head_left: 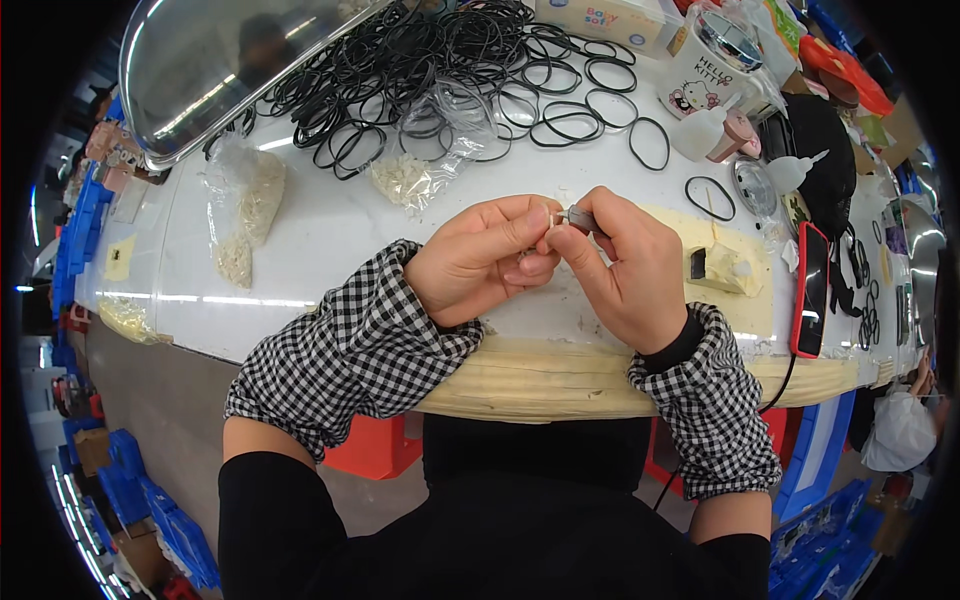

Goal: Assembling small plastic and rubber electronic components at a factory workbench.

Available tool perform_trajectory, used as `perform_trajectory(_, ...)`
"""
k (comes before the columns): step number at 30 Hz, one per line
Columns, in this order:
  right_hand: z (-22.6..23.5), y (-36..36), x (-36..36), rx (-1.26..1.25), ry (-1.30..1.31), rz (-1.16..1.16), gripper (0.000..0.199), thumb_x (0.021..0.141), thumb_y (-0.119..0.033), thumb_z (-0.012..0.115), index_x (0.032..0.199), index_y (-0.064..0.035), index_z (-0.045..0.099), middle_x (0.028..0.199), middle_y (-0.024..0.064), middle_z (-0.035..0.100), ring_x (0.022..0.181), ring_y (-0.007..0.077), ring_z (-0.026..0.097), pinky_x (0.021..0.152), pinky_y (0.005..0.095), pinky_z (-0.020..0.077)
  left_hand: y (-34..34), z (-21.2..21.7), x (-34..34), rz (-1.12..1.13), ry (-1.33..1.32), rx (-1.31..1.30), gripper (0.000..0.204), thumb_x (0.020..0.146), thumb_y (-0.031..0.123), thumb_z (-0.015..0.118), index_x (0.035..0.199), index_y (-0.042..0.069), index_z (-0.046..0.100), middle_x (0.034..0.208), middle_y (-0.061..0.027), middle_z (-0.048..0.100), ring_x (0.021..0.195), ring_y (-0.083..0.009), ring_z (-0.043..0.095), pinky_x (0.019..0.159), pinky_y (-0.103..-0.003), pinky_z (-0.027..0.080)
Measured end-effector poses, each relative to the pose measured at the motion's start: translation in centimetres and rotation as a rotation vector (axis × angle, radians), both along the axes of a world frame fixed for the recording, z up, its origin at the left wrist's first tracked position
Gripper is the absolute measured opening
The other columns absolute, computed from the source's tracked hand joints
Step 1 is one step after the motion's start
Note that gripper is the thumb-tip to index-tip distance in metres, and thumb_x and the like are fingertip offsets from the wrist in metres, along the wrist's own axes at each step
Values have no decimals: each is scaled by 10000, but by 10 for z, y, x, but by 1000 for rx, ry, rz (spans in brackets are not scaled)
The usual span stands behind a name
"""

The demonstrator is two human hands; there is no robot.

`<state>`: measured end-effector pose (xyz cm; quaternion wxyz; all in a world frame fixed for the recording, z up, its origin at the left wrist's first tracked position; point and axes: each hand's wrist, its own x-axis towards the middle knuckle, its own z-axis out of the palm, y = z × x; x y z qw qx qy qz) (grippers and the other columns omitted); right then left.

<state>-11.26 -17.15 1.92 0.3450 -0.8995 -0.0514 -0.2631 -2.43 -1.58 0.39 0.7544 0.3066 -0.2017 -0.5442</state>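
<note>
Over the near middle of the table, my two hands meet with fingertips almost touching. My left hand is closed in a pinch on a tiny pale piece, mostly covered by the fingers. In my right hand, thumb and forefinger grip a small grey tool whose thin metal tip points at the left fingertips. Just beyond the hands lies a clear plastic bag with small off-white pieces at its mouth. A second bag of such pieces rests farther left.
A heap of black rubber rings covers the far table beside a shiny metal tray. To the right are a yellow pad, a red-edged phone with a cable, plastic squeeze bottles and a white tub. Padding wraps the near edge.
</note>
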Motion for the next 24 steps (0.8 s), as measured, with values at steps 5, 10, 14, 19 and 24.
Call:
perform_trajectory(5,-2,0,-1,-29,-17,14,314,846,-318,635,735,-48,519,634,67,546,536,230,540,471,315,410,2,-4,2,-60,37,-33,235,992,260,410,1030,45,496,829,22,483,679,-52,379,632,-189,352)
perform_trajectory(10,-1,0,-1,-59,-26,5,305,848,-315,632,727,-60,517,617,59,533,521,224,530,458,319,399,2,-5,1,-60,43,-29,236,992,263,408,1073,55,488,830,27,490,680,-53,379,645,-195,354)
perform_trajectory(14,2,-1,-2,-90,-15,18,300,849,-314,629,718,-67,519,604,53,524,506,215,521,445,317,391,2,-4,0,-54,46,-50,224,987,249,431,1039,44,506,797,32,475,679,-52,381,626,-187,346)
perform_trajectory(19,0,1,-1,-74,-42,13,306,844,-317,636,712,-67,518,604,50,524,504,212,523,443,316,392,2,-4,1,-59,23,-82,225,984,243,444,1024,33,516,791,33,466,680,-52,379,623,-185,344)
perform_trajectory(24,-2,0,-1,-100,-80,-10,309,832,-320,652,720,-66,516,614,49,530,511,215,531,446,313,399,2,-2,0,-46,6,-62,225,982,241,449,1009,29,518,802,30,464,682,-51,376,629,-186,344)
